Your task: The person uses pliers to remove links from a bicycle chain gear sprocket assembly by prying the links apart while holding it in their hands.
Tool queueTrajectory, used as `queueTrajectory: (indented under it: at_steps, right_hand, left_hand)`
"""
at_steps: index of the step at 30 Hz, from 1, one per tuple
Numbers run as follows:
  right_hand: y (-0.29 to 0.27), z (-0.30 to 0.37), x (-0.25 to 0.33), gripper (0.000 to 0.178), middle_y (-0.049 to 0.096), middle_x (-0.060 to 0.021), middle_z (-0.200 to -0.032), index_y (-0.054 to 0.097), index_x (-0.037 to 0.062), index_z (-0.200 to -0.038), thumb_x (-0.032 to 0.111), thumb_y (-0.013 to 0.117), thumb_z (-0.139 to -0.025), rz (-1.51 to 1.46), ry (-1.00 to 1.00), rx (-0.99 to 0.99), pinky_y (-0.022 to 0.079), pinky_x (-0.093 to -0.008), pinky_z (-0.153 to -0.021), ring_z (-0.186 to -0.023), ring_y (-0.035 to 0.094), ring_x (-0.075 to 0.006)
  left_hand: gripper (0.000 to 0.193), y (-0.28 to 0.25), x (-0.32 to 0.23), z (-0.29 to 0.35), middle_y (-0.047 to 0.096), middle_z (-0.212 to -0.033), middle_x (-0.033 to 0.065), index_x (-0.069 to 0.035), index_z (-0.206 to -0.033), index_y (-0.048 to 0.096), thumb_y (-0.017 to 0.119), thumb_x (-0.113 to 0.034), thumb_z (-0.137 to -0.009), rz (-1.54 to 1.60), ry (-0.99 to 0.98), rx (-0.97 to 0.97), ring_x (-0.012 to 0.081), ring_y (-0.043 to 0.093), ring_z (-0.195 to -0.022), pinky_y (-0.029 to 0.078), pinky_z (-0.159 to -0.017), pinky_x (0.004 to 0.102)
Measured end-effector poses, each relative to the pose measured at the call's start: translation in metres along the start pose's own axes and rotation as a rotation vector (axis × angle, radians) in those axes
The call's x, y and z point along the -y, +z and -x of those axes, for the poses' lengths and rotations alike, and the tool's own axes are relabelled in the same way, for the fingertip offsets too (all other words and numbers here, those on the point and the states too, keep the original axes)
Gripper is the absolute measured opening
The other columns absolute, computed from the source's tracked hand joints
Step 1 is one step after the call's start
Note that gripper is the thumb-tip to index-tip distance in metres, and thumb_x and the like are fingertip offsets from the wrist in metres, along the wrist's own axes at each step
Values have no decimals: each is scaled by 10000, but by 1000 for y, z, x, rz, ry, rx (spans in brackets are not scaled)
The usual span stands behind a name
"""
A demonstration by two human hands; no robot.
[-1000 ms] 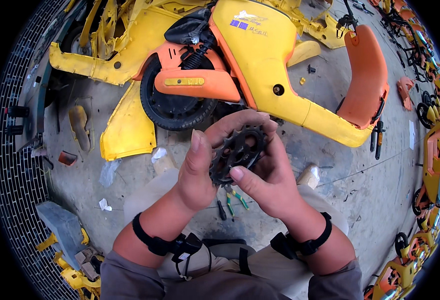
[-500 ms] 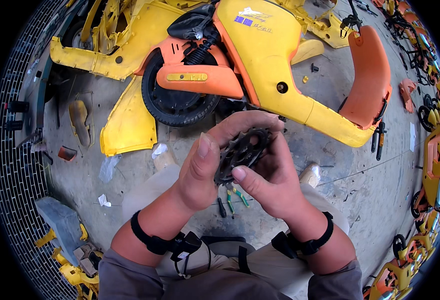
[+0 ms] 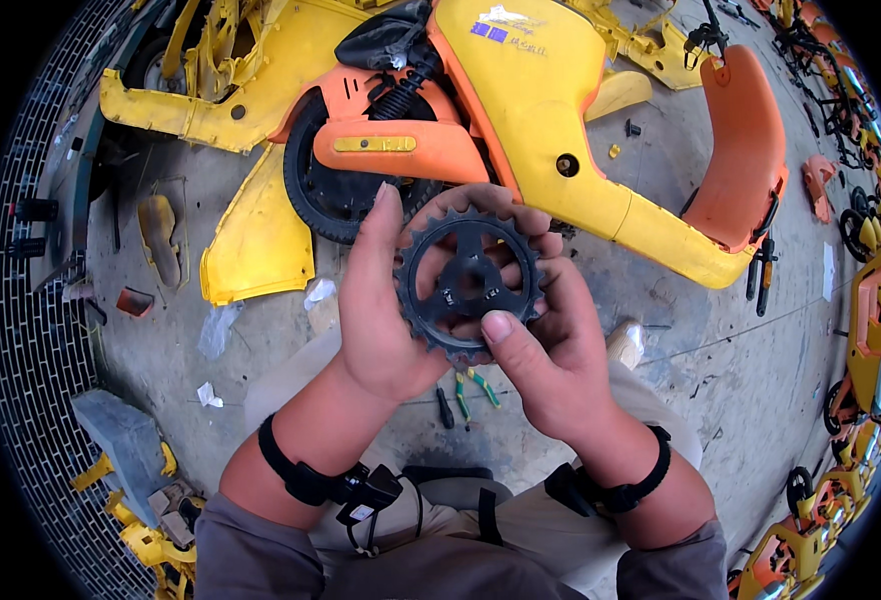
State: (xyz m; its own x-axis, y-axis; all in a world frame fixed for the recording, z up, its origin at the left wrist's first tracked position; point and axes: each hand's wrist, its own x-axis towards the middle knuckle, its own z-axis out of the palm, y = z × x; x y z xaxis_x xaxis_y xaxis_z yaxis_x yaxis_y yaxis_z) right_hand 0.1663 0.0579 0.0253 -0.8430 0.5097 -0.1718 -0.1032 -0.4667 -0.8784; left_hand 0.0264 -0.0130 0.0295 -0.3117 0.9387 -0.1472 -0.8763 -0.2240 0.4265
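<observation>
A black toothed sprocket with three spokes and a hole at its centre is turned face-on towards me. My left hand cups it from behind and from the left, its thumb raised off the rim and its fingers curled round the far side. My right hand grips the lower right of the sprocket, thumb pressed on its face. Most of the fingers of both hands are partly hidden behind the sprocket. Below the hands, pliers with green and yellow handles and a dark-handled screwdriver lie on the floor.
A yellow and orange scooter lies on its side ahead, its black wheel nearest my left. Yellow body panels lie at the left. An orange curved panel stands at the right. A grey block is at lower left; more scooters line the right edge.
The sprocket has turned from a tilted, nearly edge-on position to face me flat. My left thumb has lifted up and left away from it, while my right thumb stays on it.
</observation>
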Motion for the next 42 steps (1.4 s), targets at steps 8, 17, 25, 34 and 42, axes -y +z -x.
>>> queueTrajectory:
  at_steps: [8, 17, 25, 34, 42]
  right_hand:
    - [-9, 6, 5, 455, 507, -125, -1325, 450, -18, -1277, 142, 728, -954, 125, 1, 35, 551, -331, -907, -1163, 585, -180]
    - [-15, 5, -6, 544, 568, -122, -1200, 495, -13, -1254, 198, 823, -874, 402, -295, 61, 539, -289, -794, -903, 585, -143]
    - [-18, 5, -9, 601, 615, -138, -1055, 494, -20, -1216, 226, 876, -823, 504, -355, 84, 552, -302, -686, -795, 630, -173]
    - [-16, 7, -5, 656, 688, -168, -1037, 493, 2, -1106, 268, 957, -727, 630, -574, 93, 577, -330, -605, -704, 724, -240]
    - [-15, 7, -1, 671, 700, -153, -1036, 503, 2, -1128, 269, 962, -718, 605, -585, 110, 576, -330, -601, -701, 723, -227]
  left_hand:
    - [665, 2, 2, -1, 585, -1306, 244, -11, -1314, 535, 291, -582, -1075, 200, -84, -31, 401, 568, -1267, 596, -915, 533]
    - [677, -1, -1, 0, 614, -1283, 267, -30, -1336, 541, 318, -608, -1062, 281, -138, 17, 425, 618, -1206, 602, -902, 567]
    - [680, 0, -2, 1, 625, -1260, 275, -31, -1332, 553, 314, -609, -1064, 305, -150, 9, 426, 646, -1167, 613, -892, 567]
    - [695, -1, -2, 1, 647, -1237, 277, -35, -1328, 577, 268, -605, -1077, 395, -206, 122, 451, 678, -1118, 615, -870, 589]
    - [838, -12, 3, -2, 609, -1310, 296, 1, -1365, 539, 276, -718, -1024, 447, -232, 281, 422, 636, -1212, 576, -958, 567]
